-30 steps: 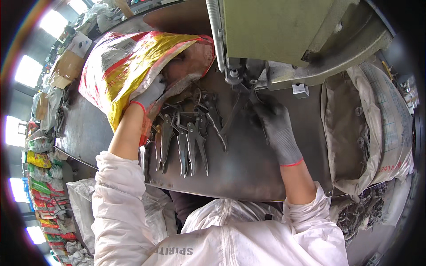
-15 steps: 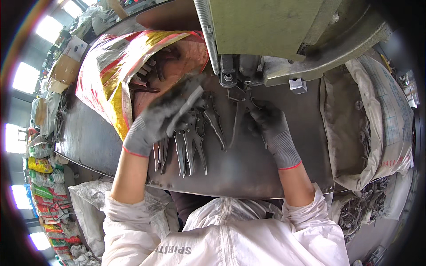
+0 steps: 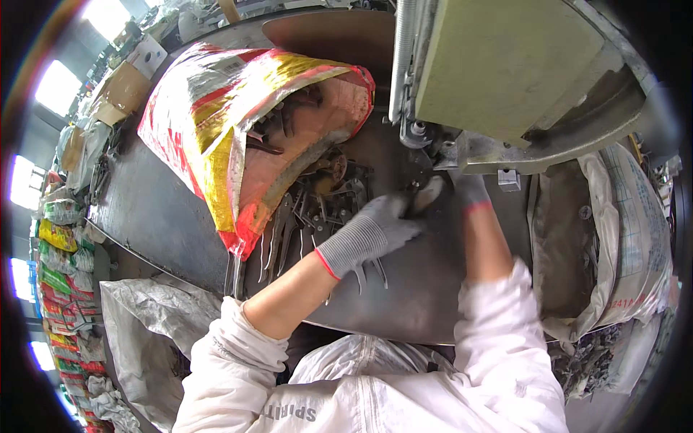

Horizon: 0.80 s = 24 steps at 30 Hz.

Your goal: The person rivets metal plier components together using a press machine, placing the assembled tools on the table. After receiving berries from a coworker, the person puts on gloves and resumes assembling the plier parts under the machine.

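Left grip (image 3: 384, 226) partly curled, hold unclear

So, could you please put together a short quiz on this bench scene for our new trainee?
1. Which hand is nearer the metal tools, left or right?
2. True or false: the mouth of the red-and-yellow bag is open.
3. Multiple choice: what colour is the machine's broad panel? (a) bright red (b) olive green (c) blue

Key: 1. The left hand. 2. True. 3. b.
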Tool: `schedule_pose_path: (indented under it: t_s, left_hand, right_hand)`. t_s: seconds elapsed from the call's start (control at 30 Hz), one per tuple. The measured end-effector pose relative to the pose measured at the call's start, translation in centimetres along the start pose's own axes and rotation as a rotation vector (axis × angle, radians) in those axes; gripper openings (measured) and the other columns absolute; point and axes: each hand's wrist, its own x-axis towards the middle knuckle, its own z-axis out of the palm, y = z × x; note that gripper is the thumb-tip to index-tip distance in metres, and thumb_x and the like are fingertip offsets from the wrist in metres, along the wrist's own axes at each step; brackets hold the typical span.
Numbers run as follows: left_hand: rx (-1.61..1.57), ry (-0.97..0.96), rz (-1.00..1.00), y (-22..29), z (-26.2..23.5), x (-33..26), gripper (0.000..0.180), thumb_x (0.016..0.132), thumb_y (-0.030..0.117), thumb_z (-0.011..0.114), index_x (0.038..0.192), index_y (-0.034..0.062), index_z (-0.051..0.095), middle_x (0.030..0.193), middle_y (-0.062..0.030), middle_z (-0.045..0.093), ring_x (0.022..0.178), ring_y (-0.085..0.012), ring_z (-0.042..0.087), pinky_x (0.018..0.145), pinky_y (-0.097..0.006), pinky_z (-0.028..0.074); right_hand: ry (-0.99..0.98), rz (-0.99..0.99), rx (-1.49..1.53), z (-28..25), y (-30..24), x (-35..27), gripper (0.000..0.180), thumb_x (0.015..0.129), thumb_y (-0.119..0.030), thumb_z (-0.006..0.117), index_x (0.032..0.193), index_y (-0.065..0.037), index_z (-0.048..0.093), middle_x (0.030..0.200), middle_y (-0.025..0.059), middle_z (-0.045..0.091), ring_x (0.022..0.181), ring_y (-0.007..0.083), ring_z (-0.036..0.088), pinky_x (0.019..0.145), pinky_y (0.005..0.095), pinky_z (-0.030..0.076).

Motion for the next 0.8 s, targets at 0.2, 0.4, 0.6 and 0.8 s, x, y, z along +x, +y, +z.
schedule_pose_path:
  t_s: [0.2, 0.4, 0.6, 0.8]
  left_hand:
    - [0.377, 0.318, -0.151, -3.4, -3.0, -0.2, 0.033, 0.086, 0.016, 0.055, 0.111, -0.0047, 0.05, 0.094, -0.0181, 0.06, 0.075, -0.0202, 0.063, 0.064, -0.029, 0.053]
    - [-0.068, 0.338, -0.179, -1.9, -2.7, -0.2, 0.041, 0.086, 0.028, 0.056, 0.105, -0.0078, 0.052, 0.087, -0.0172, 0.061, 0.07, -0.023, 0.064, 0.059, -0.032, 0.052]
    - [0.0, 0.468, 0.137, -3.1, -2.9, -1.1, 0.048, 0.09, 0.038, 0.054, 0.11, -0.0061, 0.052, 0.092, -0.0188, 0.062, 0.081, -0.0263, 0.063, 0.072, -0.034, 0.05]
    - [0.147, 0.348, 0.086, -1.3, -2.6, -1.2, 0.042, 0.092, 0.029, 0.052, 0.119, -0.0034, 0.051, 0.113, -0.0179, 0.059, 0.106, -0.0222, 0.055, 0.092, -0.03, 0.04]
  right_hand:
    - [0.102, -0.343, -0.754, -4.6, 1.5, 2.3, 0.028, 0.083, -0.017, 0.059, 0.107, -0.003, 0.054, 0.098, 0.0097, 0.059, 0.096, 0.0223, 0.056, 0.079, 0.0348, 0.047]
    - [0.178, -0.619, -1.402, -6.0, 0.9, 1.4, 0.029, 0.082, -0.019, 0.06, 0.106, -0.005, 0.055, 0.099, 0.0111, 0.059, 0.099, 0.0245, 0.056, 0.081, 0.0357, 0.047]
    - [0.282, -0.397, -1.071, 0.6, -0.8, -1.5, 0.037, 0.08, -0.029, 0.063, 0.108, -0.005, 0.055, 0.105, 0.0098, 0.059, 0.1, 0.0239, 0.055, 0.086, 0.0366, 0.044]
    - [0.411, -0.346, -1.408, 3.7, -5.3, -5.8, 0.035, 0.079, -0.017, 0.058, 0.109, 0.001, 0.054, 0.112, 0.0199, 0.056, 0.11, 0.0386, 0.047, 0.094, 0.0476, 0.035]
